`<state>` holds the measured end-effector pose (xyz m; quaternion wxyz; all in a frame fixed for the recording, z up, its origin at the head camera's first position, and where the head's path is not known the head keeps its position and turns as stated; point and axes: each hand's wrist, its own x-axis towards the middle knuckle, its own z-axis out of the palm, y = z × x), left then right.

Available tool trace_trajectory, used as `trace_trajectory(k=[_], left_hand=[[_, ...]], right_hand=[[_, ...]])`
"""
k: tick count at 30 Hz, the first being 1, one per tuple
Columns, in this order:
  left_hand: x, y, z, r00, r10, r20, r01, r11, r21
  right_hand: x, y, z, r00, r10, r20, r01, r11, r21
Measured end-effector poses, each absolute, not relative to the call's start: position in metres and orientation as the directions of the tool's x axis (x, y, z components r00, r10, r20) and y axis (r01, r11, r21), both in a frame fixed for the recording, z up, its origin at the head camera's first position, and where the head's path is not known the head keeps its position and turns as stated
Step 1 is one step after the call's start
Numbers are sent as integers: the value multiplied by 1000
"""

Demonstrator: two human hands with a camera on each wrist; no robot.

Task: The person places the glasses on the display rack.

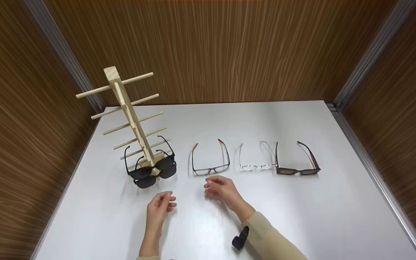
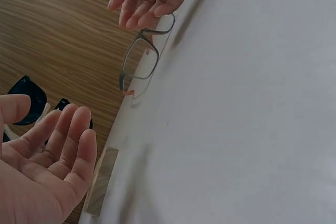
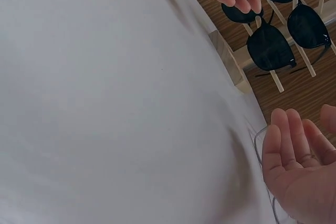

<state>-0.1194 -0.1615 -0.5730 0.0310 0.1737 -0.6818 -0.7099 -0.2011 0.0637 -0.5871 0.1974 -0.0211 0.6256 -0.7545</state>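
My left hand [image 1: 160, 206] hovers over the table in front of a wooden rack, its fingers loosely bent and holding nothing. On the rack's lowest rods hang two pairs of dark sunglasses [image 1: 145, 181], one above the other. My right hand [image 1: 222, 189] is just in front of dark-framed eyeglasses [image 1: 211, 169] with orange-brown temple tips, its fingers relaxed with nothing in them. Both palms show in the left wrist view, with the eyeglasses [image 2: 126, 72] beyond. The right wrist view shows the sunglasses [image 3: 270, 45] near the left fingertips.
The wooden display rack [image 1: 130, 112] stands at the left, its upper rods bare. Thin metal-framed glasses [image 1: 249, 168] and brown thick-framed sunglasses [image 1: 298, 172] lie side by side to the right on the white table [image 1: 302, 209]. Wood-grain panels [image 1: 208, 54] enclose the back and sides.
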Motion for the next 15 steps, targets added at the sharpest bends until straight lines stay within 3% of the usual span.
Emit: trace_trajectory(k=[15], left_hand=[[-128, -142, -578, -936, -249, -248, -235, -81, 969]], right_hand=[[-195, 85, -591, -934, -270, -233, 284, -165, -945]])
